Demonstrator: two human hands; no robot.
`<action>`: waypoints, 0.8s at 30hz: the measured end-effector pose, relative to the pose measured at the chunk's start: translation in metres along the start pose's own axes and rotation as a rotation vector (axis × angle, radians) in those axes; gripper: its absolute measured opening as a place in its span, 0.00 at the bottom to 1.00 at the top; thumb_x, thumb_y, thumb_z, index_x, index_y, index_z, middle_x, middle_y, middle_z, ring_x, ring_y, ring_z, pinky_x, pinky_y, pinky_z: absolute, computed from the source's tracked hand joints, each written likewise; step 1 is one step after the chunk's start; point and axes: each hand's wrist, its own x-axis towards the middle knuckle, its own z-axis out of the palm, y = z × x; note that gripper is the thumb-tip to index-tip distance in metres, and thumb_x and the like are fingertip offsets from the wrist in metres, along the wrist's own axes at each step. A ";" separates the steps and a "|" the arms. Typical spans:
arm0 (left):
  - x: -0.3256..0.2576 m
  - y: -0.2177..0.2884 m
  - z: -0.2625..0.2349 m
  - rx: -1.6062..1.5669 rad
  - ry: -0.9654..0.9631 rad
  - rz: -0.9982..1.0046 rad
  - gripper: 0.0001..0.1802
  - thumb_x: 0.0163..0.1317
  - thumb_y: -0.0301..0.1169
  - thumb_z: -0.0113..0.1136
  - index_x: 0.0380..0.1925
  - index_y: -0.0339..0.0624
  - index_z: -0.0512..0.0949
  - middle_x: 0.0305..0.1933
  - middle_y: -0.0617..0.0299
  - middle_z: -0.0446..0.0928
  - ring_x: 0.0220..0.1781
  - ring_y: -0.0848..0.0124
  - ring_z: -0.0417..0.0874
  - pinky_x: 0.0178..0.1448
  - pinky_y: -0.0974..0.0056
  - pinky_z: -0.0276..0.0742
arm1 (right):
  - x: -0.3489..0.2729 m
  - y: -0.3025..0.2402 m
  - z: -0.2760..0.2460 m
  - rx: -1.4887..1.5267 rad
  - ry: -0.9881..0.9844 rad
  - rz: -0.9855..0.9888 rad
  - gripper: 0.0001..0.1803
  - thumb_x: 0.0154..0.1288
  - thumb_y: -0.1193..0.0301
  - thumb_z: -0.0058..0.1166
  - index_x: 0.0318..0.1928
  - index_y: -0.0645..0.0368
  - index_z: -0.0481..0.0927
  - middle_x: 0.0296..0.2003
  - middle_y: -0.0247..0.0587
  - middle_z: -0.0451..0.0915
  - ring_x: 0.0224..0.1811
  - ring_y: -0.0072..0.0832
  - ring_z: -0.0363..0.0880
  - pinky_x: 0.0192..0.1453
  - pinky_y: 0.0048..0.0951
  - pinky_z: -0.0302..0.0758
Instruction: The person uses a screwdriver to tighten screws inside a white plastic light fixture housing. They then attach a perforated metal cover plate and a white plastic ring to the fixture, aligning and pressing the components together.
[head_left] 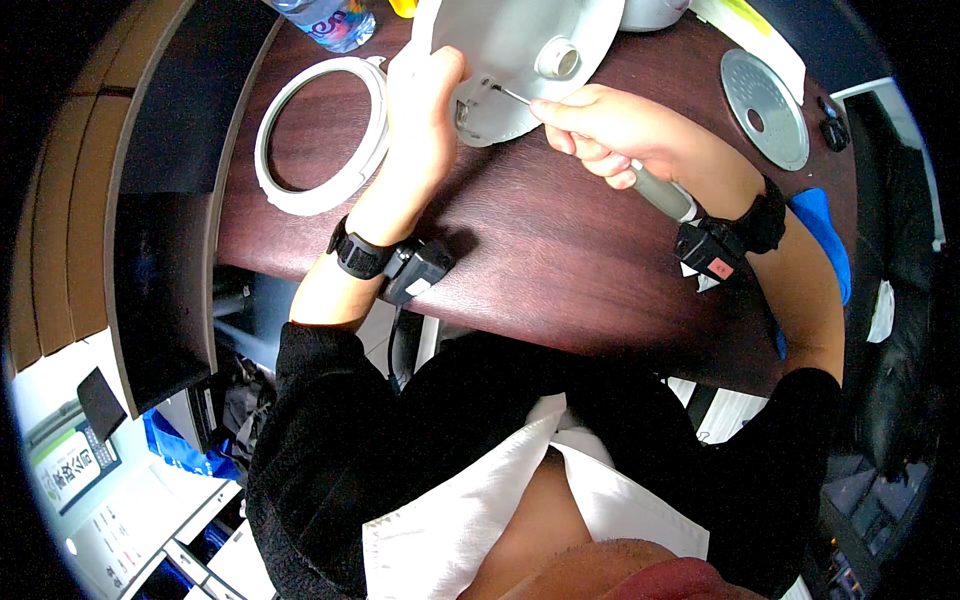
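In the head view, the left hand [425, 110] is closed about the left edge of a white shell [510, 45], its thumb lying against the inner face. The shell is at the top of the view, tilted so that its hollow side shows, and partly cut off by the frame. A short round collar [560, 60] stands up from its inside, and small dark marks sit lower down, near the rim.

The right hand [605, 130] is wrapped around a tool [657, 190], its fingers curled in. The grey handle sticks out behind the palm; the thin shaft points left, its tip at the dark marks in the shell. Whether the tip is seated in anything is too small to tell.

A white ring [268, 150] lies flat on the dark red-brown tabletop [560, 240], just left of the left hand; I cannot tell whether they touch. A bottle [330, 20] is above the ring, at the tabletop's far side. On the right lies a grey disc [785, 120] with a central hole, a small black object [833, 130] beside it. Blue cloth [825, 235] shows beyond the right forearm.
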 end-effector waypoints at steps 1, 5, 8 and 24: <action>0.000 0.003 0.003 -0.027 0.019 -0.020 0.10 0.52 0.34 0.50 0.23 0.36 0.70 0.29 0.60 0.69 0.35 0.70 0.67 0.43 0.65 0.64 | 0.003 0.004 0.000 0.095 -0.067 -0.001 0.23 0.70 0.51 0.39 0.22 0.52 0.62 0.09 0.17 0.49 0.07 0.06 0.47 0.09 0.13 0.49; 0.005 -0.007 -0.011 0.404 -0.090 0.320 0.10 0.54 0.33 0.49 0.23 0.36 0.70 0.30 0.58 0.70 0.35 0.70 0.67 0.43 0.64 0.65 | 0.012 0.014 -0.003 -0.281 0.194 -0.344 0.22 0.69 0.55 0.43 0.22 0.57 0.69 0.08 0.31 0.62 0.06 0.23 0.61 0.11 0.25 0.62; -0.007 0.031 0.014 0.364 -0.130 0.260 0.06 0.52 0.29 0.50 0.24 0.37 0.71 0.29 0.56 0.72 0.34 0.67 0.70 0.42 0.63 0.67 | 0.019 0.028 0.003 -1.069 0.763 -0.815 0.21 0.66 0.58 0.46 0.22 0.60 0.75 0.14 0.47 0.72 0.15 0.39 0.73 0.20 0.37 0.71; -0.007 0.017 0.000 0.675 -0.172 0.727 0.12 0.37 0.19 0.61 0.24 0.37 0.71 0.27 0.52 0.74 0.33 0.59 0.75 0.39 0.62 0.71 | 0.011 0.013 -0.009 0.101 -0.118 -0.046 0.24 0.69 0.51 0.41 0.21 0.53 0.65 0.09 0.23 0.55 0.06 0.14 0.51 0.10 0.19 0.55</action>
